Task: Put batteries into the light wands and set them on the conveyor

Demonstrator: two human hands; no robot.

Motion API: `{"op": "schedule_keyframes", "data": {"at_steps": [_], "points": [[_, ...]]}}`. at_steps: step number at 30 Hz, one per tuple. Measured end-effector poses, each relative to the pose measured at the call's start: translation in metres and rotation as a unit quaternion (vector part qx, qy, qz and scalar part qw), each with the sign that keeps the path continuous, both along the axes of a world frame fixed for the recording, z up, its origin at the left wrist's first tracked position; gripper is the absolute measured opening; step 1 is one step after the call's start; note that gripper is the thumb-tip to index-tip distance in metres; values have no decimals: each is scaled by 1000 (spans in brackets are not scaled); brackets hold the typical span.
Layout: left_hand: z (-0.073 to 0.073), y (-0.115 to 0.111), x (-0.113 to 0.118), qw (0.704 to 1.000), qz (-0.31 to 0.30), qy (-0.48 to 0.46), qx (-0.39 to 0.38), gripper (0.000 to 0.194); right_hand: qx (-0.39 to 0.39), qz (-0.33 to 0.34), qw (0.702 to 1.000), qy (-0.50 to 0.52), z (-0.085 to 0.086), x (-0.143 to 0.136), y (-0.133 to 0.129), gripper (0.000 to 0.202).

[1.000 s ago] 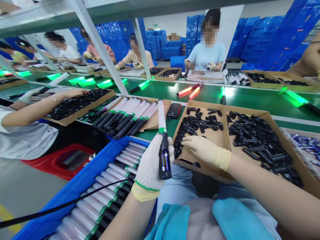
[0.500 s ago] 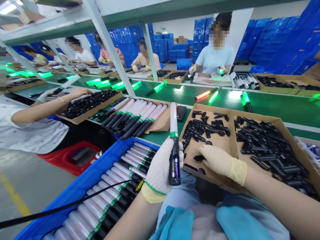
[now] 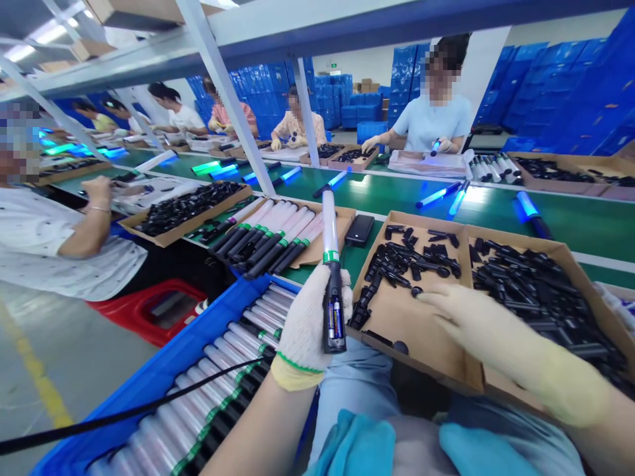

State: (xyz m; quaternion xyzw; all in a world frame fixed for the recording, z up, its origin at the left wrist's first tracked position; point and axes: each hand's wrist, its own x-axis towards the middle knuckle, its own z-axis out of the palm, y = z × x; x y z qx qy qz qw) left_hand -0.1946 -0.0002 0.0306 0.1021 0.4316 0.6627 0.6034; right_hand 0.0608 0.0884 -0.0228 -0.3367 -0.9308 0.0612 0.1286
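My left hand (image 3: 305,317), in a white knit glove with a yellowish glove under it, is closed around a light stick (image 3: 331,228). The stick stands nearly upright, clear tube on top and green band at the middle. Its black handle is open, showing blue batteries (image 3: 336,320). My right hand (image 3: 466,324), in a pale yellow glove, hovers over a cardboard tray (image 3: 397,316) of small black plastic parts (image 3: 391,264). Its fingers are drawn together, fingertips beside a small round black end. Whatever they hold is hidden beneath the hand.
A second tray holds black parts (image 3: 536,297) at right. A blue bin (image 3: 124,403) of light sticks stands at left, a black strap (image 3: 139,403) crossing it. More sticks (image 3: 268,231) lie behind. Lit sticks rest on the green conveyor (image 3: 387,192). A co-worker (image 3: 79,244) sits at left.
My right hand has drawn back to the right, and the black part that lay at its fingertips no longer shows in the tray. The lit sticks turned mostly from green to blue.
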Motion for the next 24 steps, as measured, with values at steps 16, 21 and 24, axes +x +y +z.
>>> {"op": "schedule_keyframes", "data": {"at_steps": [16,21,24], "points": [[-1,-12,-7,999,-20,6,-49,23,-233,34,971,-35,-30,-31,32,28],[-6,-9,-5,996,-78,40,-35,27,-154,-82,985,1,-22,1,24,39],[-8,-10,-6,996,-72,31,-33,26,-125,-127,984,4,-15,8,11,38]]}}
